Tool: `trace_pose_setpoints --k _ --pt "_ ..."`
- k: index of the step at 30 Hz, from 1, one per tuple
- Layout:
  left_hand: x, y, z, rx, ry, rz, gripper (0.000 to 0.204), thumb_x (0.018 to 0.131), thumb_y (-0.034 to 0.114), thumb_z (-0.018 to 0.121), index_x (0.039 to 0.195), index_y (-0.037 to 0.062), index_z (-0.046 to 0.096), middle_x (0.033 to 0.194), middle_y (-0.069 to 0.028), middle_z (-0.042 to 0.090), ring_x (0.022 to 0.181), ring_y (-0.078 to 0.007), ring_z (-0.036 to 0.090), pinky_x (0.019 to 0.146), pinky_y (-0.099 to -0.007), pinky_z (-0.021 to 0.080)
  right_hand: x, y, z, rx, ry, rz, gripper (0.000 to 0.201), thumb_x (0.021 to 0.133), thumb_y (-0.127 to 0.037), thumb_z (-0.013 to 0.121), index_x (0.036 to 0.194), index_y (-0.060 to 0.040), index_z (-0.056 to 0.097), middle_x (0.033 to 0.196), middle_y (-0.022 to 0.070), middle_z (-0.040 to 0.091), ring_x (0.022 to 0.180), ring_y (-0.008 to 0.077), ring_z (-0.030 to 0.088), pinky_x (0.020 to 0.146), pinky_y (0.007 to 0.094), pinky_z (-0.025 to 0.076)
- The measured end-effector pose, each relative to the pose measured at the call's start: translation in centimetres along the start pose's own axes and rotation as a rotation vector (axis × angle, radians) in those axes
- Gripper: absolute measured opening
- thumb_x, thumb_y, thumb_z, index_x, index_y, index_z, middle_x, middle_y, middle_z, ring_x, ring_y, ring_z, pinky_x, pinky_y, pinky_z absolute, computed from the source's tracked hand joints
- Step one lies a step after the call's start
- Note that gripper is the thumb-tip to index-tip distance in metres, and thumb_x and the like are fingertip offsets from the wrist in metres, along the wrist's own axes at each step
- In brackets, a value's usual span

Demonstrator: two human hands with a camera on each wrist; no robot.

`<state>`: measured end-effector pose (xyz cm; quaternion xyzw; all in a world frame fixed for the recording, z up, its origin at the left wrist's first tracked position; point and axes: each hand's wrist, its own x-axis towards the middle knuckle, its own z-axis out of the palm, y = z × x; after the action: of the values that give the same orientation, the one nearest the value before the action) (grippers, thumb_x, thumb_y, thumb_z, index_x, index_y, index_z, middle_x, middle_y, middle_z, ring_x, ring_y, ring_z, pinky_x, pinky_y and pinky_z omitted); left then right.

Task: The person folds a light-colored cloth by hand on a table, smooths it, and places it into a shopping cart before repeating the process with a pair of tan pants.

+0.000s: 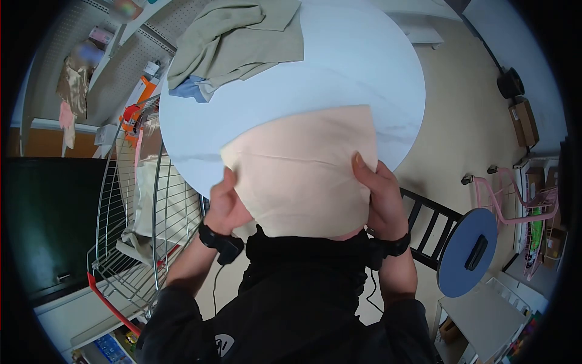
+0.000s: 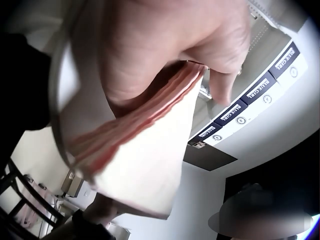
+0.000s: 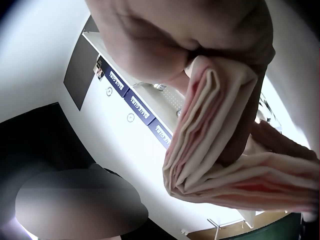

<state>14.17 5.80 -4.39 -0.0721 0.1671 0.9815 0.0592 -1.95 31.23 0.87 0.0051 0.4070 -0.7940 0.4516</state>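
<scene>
I hold a folded pale peach cloth [image 1: 303, 176] up in front of my chest, over the near edge of the round white table [image 1: 364, 67]. My left hand [image 1: 227, 203] grips its left edge and my right hand [image 1: 376, 191] grips its right edge, thumb on the front. In the left wrist view the fingers [image 2: 165, 45] pinch several stacked layers of the cloth [image 2: 145, 165]. Seen from the right wrist, the hand [image 3: 190, 35] clamps the bunched folded layers [image 3: 215, 145].
An olive green garment [image 1: 236, 39] with a blue piece [image 1: 189, 88] under it lies at the table's far left. A wire rack [image 1: 136, 206] stands to the left, a black chair [image 1: 430, 221] and a small blue round table [image 1: 467, 252] to the right.
</scene>
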Motion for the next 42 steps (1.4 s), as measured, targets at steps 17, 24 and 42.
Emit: trace_pose_setpoints --k 17,24,42 --pt "-3.8 11.6 12.0 1.311 0.679 0.282 0.039 0.101 0.024 0.07 0.132 0.0011 0.063 0.111 -0.0045 0.073 0.096 -0.0122 0.07 0.084 -0.0289 0.057 1.4 -1.9 0.3 -0.592 -0.239 -0.008 0.04 0.111 -0.018 0.048 0.149 -0.0065 0.048 0.113 0.0131 0.075 0.091 0.0202 0.075 0.074 0.032 0.062" --pt "-9.9 28.2 13.4 1.736 0.922 0.191 0.036 0.102 0.03 0.069 0.124 0.0011 0.067 0.101 0.0 0.073 0.085 -0.0064 0.068 0.076 -0.0248 0.055 3.1 -1.3 -1.6 -0.677 -0.16 -0.151 0.039 0.111 -0.014 0.046 0.149 -0.0055 0.049 0.113 0.0181 0.076 0.095 0.0252 0.076 0.076 0.0326 0.062" --pt "-12.9 46.4 -6.5 1.984 1.133 -0.199 0.054 0.087 0.032 0.08 0.126 -0.0023 0.068 0.109 -0.011 0.075 0.096 -0.0197 0.072 0.088 -0.0344 0.056 3.1 0.8 -1.7 -0.743 0.061 -0.304 0.032 0.108 -0.008 0.052 0.137 0.0018 0.058 0.103 0.0174 0.075 0.085 0.0234 0.075 0.068 0.0314 0.062"
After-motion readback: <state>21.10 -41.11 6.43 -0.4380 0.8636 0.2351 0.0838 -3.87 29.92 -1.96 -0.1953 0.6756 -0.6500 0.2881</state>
